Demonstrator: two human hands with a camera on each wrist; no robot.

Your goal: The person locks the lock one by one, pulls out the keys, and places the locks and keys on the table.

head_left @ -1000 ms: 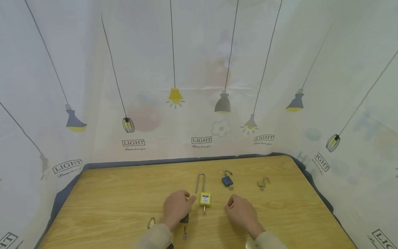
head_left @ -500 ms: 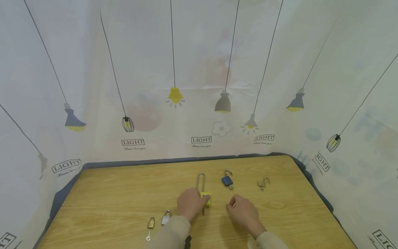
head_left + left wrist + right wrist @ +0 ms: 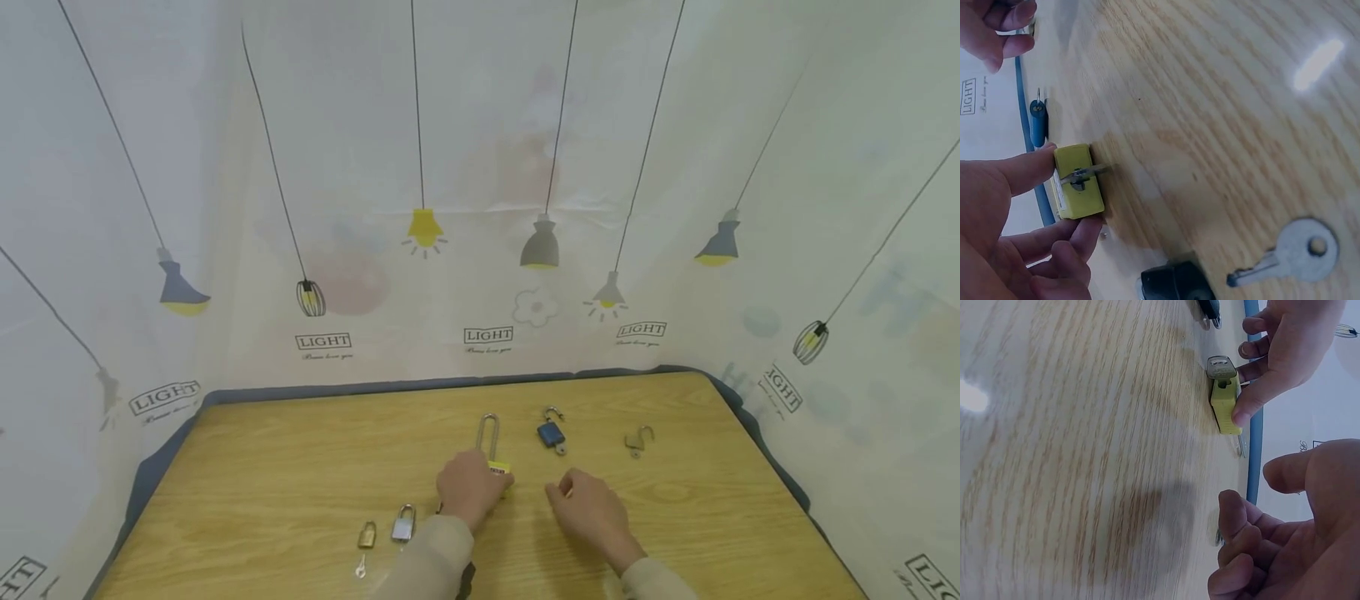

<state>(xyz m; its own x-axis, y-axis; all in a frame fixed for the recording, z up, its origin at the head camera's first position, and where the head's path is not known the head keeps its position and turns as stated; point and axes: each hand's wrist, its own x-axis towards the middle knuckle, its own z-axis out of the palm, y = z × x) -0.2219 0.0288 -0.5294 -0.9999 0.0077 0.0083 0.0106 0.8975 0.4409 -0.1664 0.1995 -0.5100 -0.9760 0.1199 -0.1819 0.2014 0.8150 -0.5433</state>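
My left hand pinches the body of a yellow padlock, thumb on one side and fingertips on the other. A key sticks out of the padlock's keyhole end. In the head view the padlock's long metal shackle points away from me, its body mostly covered by the hand. My right hand hovers to the right of the padlock, apart from it. Its fingers are loosely curled, with nothing between them in the right wrist view.
A blue padlock and a small brass-coloured padlock, both with raised shackles, lie behind on the wooden table. A silver padlock, a small gold padlock and its key lie front left. A black padlock lies near a loose key.
My left hand has moved right from beside the yellow padlock onto its body and now grips it, uncovering the silver padlock. The right hand has hardly moved.
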